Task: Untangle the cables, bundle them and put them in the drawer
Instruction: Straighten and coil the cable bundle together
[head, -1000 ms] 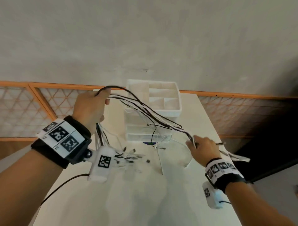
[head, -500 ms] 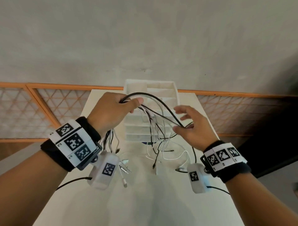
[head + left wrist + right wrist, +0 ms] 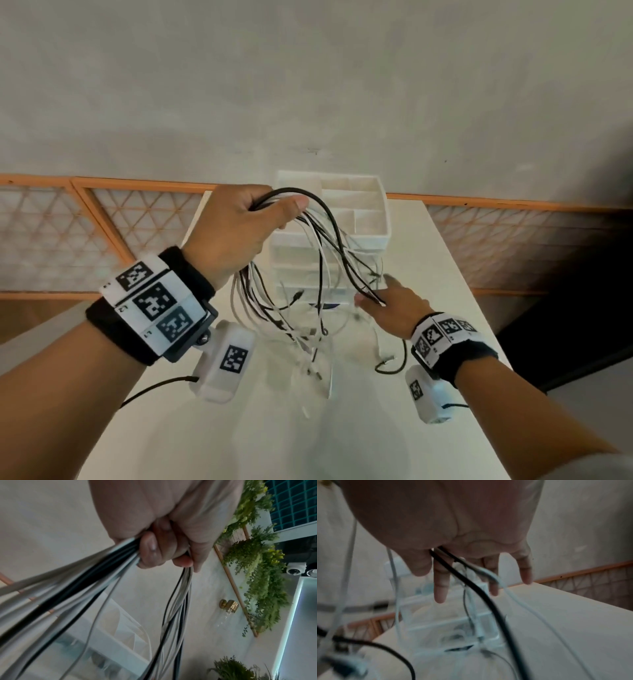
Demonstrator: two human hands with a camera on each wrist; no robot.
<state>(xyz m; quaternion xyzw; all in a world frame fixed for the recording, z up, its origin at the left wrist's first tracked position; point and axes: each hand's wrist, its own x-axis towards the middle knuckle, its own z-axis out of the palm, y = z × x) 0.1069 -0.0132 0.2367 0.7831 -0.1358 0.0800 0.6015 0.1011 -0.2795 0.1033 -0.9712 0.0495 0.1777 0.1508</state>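
— What changed?
— Your left hand point(image 3: 236, 226) still grips the cables point(image 3: 322, 246) above the table point(image 3: 428, 394); your right hand point(image 3: 390, 308) dropped, fingers loose, strands sliding through. Bundling continues.

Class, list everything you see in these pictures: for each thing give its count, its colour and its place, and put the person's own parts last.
Thin cables: count unclear, black and white, looped from the left hand, ends trailing on the table.
White plastic drawer organiser: one, at the table's far end, open compartments on top.
White table: one, beneath everything.
Orange-framed lattice panel: along the wall behind the table.
Green wall plants: several, seen from the left wrist.
Left hand: grips the gathered cables, raised.
Right hand: fingers straight, strands running between them, low by the organiser.
Marker wristbands: two, black and white, one per wrist.
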